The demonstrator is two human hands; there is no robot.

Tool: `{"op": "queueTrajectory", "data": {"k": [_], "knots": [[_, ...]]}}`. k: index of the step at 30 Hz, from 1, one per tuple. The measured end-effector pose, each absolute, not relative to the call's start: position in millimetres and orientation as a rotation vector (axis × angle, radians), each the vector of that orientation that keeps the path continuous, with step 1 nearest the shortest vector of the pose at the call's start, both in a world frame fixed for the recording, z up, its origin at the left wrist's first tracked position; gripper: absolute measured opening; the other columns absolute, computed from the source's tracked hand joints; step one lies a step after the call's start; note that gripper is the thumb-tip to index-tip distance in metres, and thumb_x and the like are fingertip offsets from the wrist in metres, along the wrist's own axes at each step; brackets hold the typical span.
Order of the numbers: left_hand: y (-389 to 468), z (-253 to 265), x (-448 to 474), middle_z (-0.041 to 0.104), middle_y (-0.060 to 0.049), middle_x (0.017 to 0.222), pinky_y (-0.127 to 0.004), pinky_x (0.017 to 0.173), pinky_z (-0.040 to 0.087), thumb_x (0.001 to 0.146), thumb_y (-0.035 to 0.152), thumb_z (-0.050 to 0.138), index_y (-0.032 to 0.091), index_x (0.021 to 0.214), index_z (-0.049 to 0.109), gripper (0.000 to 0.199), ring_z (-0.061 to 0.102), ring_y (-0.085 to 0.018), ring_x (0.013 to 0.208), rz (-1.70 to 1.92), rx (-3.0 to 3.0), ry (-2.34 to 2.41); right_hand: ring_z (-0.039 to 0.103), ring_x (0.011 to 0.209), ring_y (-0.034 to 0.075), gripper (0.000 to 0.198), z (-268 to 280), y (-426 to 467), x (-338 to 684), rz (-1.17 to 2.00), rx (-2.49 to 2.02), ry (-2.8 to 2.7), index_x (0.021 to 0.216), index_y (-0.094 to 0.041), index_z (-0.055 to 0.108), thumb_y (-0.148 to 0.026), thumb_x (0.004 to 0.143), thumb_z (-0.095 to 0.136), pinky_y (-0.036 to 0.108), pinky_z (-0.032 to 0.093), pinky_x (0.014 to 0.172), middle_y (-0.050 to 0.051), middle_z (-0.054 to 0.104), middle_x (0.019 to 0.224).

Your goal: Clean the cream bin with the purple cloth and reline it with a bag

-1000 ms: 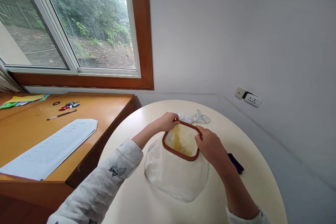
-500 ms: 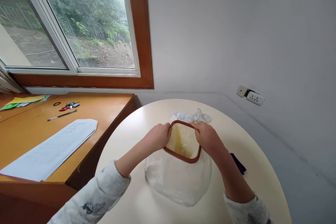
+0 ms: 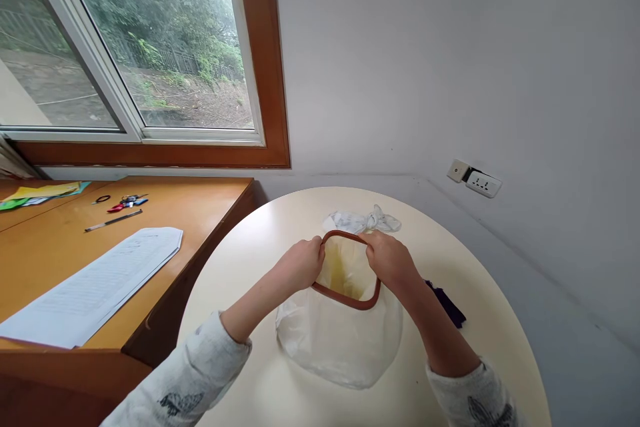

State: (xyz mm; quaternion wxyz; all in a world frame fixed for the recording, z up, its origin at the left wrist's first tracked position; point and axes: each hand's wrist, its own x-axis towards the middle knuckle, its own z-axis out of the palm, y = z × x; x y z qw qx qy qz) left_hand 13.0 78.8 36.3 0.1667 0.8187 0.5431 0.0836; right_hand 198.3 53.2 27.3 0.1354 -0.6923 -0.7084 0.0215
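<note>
A brown rounded-square rim (image 3: 345, 300), like that of a wastebasket, is held up in the middle of the table. A translucent plastic bag (image 3: 345, 353) spreads below and around its outside, and a yellowish patch shows through the opening. My left hand (image 3: 306, 263) is closed on the rim's left side. On its far right corner, my right hand (image 3: 393, 257) is closed, fingers over the edge. Whatever lies under the bag is hard to make out.
The round cream table (image 3: 240, 273) stands against the wall. Behind the rim lies a knotted clear plastic bag (image 3: 365, 220); a dark cloth-like item (image 3: 447, 307) lies beside my right forearm. On the wooden desk (image 3: 210, 200) are papers (image 3: 100, 283), a pen (image 3: 114, 220) and keys (image 3: 129, 202).
The view has shifted slightly. Both hands keep their hold on the rim, which has barely moved. More of the dark item shows beside my right forearm.
</note>
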Motion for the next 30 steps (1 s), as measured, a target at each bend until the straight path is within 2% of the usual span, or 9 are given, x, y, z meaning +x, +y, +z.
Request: {"op": "queueTrajectory", "data": {"k": [7,11,13,15,16,19,22,25,30], "knots": [[75.0,38.1,13.5,0.059,-0.008,0.071,-0.031,0.051,0.040,0.090,0.038,0.018,0.020,0.080,0.047,0.036,0.056,-0.022,0.061,0.272,2.312,1.596,0.056,0.100,0.016,0.039,14.9,49.1,204.8,0.046,-1.775,-1.915,0.118,-0.018,0.056,-0.018,0.087,0.032,0.026,0.041,0.083,0.005,0.064,0.109],[63.2,38.5,-0.1,0.057,-0.009,0.104,-0.037,0.075,0.048,0.089,0.046,0.027,0.023,0.112,0.041,0.035,0.058,-0.022,0.092,0.716,2.163,1.467,0.055,0.103,0.017,0.037,1.5,32.8,244.3,-0.019,-1.685,-1.716,0.113,-0.016,0.057,-0.025,0.089,0.031,0.030,0.040,0.089,0.008,0.063,0.109],[55.7,31.5,-12.6,0.046,-0.008,0.127,-0.037,0.091,0.044,0.086,0.046,0.039,0.030,0.126,0.031,0.044,0.048,-0.021,0.115,0.837,2.050,1.235,0.057,0.095,0.018,0.034,-15.3,17.2,270.5,0.065,-1.807,-1.656,0.104,-0.017,0.061,-0.028,0.087,0.033,0.031,0.043,0.084,0.007,0.064,0.104],[49.3,19.8,-24.4,0.028,-0.004,0.143,-0.039,0.101,0.037,0.079,0.042,0.055,0.036,0.134,0.021,0.065,0.030,-0.023,0.131,0.786,1.999,1.008,0.059,0.089,0.020,0.035,-39.3,-1.0,292.0,0.237,-2.008,-1.664,0.099,-0.017,0.062,-0.032,0.087,0.033,0.033,0.045,0.080,0.008,0.064,0.102],[46.8,13.0,-28.5,0.022,-0.003,0.147,-0.041,0.103,0.035,0.073,0.040,0.063,0.038,0.136,0.018,0.078,0.024,-0.025,0.134,0.748,1.979,0.938,0.058,0.093,0.021,0.036,-53.0,-10.1,299.3,0.306,-2.067,-1.693,0.101,-0.017,0.062,-0.034,0.087,0.033,0.033,0.044,0.082,0.009,0.062,0.107],[41.3,-7.2,-30.5,0.015,-0.005,0.149,-0.046,0.107,0.028,0.062,0.034,0.074,0.036,0.138,0.016,0.096,0.016,-0.029,0.136,0.721,1.931,0.896,0.047,0.114,0.026,0.048,-92.8,-31.6,308.1,0.366,-2.192,-1.714,0.125,-0.016,0.047,-0.041,0.084,0.040,0.039,0.038,0.093,0.011,0.049,0.128],[36.4,-25.2,-19.8,0.013,-0.007,0.149,-0.046,0.108,0.025,0.062,0.032,0.074,0.035,0.139,0.005,0.103,0.019,-0.028,0.135,0.802,1.844,0.932,0.035,0.125,0.027,0.060,-117.9,-40.7,307.9,0.278,-2.262,-1.641,0.135,-0.011,0.033,-0.042,0.084,0.040,0.041,0.032,0.101,0.013,0.039,0.136],[29.8,-44.2,-5.0,0.013,-0.008,0.149,-0.045,0.106,0.031,0.063,0.034,0.074,0.036,0.138,-0.009,0.112,0.024,-0.028,0.133,0.888,1.720,0.979,0.039,0.122,0.027,0.053,-124.0,-41.5,309.7,0.233,-2.263,-1.598,0.130,-0.007,0.040,-0.036,0.086,0.034,0.040,0.033,0.100,0.015,0.043,0.132],[16.4,-70.1,28.3,0.039,-0.013,0.135,-0.046,0.095,0.042,0.068,0.037,0.068,0.028,0.139,0.001,0.098,0.041,-0.031,0.122,0.940,1.569,1.101,0.047,0.113,0.028,0.040,-111.5,-46.3,315.4,0.280,-2.195,-1.452,0.111,-0.013,0.056,-0.031,0.084,0.034,0.041,0.037,0.095,0.013,0.052,0.121]]}}
